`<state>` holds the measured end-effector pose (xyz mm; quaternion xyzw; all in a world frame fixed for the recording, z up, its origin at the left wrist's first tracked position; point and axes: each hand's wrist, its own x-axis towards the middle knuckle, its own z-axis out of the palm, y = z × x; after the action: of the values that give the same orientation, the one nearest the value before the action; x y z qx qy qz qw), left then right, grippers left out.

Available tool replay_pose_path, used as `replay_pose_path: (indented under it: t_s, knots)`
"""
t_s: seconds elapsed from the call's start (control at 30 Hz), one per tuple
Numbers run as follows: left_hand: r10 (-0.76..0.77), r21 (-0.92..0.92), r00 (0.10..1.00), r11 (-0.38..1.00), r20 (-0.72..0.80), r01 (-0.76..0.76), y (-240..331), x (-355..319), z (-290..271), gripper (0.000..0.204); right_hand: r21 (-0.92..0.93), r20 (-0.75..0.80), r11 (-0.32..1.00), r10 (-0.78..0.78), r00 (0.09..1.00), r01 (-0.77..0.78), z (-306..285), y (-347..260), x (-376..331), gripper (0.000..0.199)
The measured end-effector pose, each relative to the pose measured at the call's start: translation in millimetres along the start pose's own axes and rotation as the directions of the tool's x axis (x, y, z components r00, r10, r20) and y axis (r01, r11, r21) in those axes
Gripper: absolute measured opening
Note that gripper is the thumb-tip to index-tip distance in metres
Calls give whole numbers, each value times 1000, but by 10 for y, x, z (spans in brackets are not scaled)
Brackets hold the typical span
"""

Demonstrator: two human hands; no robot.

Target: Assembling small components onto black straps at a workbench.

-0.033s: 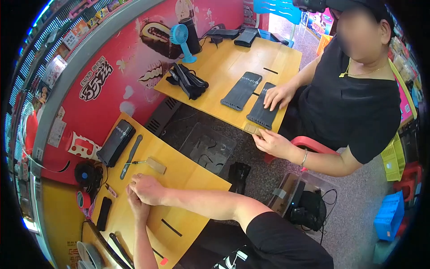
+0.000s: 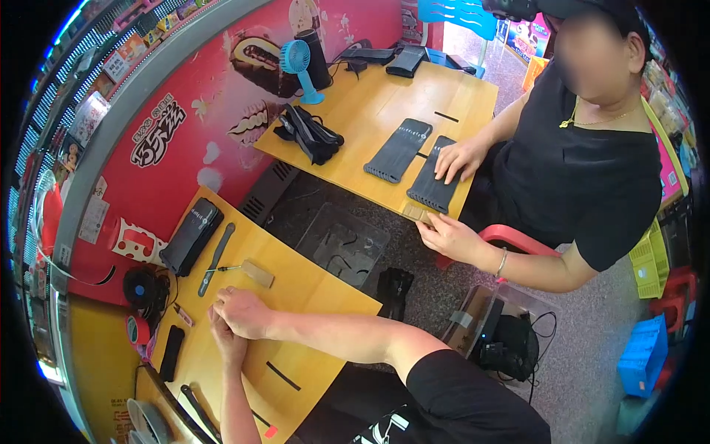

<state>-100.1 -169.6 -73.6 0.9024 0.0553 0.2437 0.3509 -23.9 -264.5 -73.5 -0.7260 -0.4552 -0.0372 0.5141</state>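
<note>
Over the near yellow table, my right hand point(image 2: 244, 312) and my left hand point(image 2: 228, 346) are pressed together, the right one above the left. The fingers of both are bent and closed. Whatever lies between them, if anything, is hidden. Just beyond my fingers lies a wooden block-like handle point(image 2: 257, 273) with a thin dark shaft. That shaft reaches across a long flat grey strip point(image 2: 217, 259). A black padded bundle point(image 2: 192, 235) rests near the wall. Nearer to me are a black rolled piece point(image 2: 172, 353) and a thin black strip point(image 2: 283, 376).
A co-worker's hand point(image 2: 460, 158) rests on a black ribbed panel point(image 2: 436, 181) at the far table point(image 2: 347, 140); a similar panel point(image 2: 399, 150) lies beside it. Between the tables, a clear plastic bin point(image 2: 342, 248) stands on the floor. Red tape point(image 2: 137, 330) sits at the left.
</note>
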Motion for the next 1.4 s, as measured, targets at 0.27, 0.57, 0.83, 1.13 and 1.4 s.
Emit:
replay_pose_path:
  t_s: [0.27,0.57,0.83,1.13,1.4]
  knots:
    - [-37,17,999,999,15,37,-10,-7,-5,19,39,-51,999,-12,999,14,12,-6,-7,11]
    - [-35,8,999,999,-10,35,-66,-8,12,16,-16,-52,999,-40,998,40,19,5,-7,14]
    - [-23,-4,1000,1000,1,23,-95,-24,4,15,-30,-43,999,-34,998,33,37,-3,-12,15]
    - [-12,-15,1000,1000,11,13,-100,-25,-1,21,12,-56,999,-42,998,42,44,-8,-16,12]
    - [-35,-16,999,999,6,35,-17,-16,-1,18,55,-23,998,-33,999,34,11,-16,-18,10]
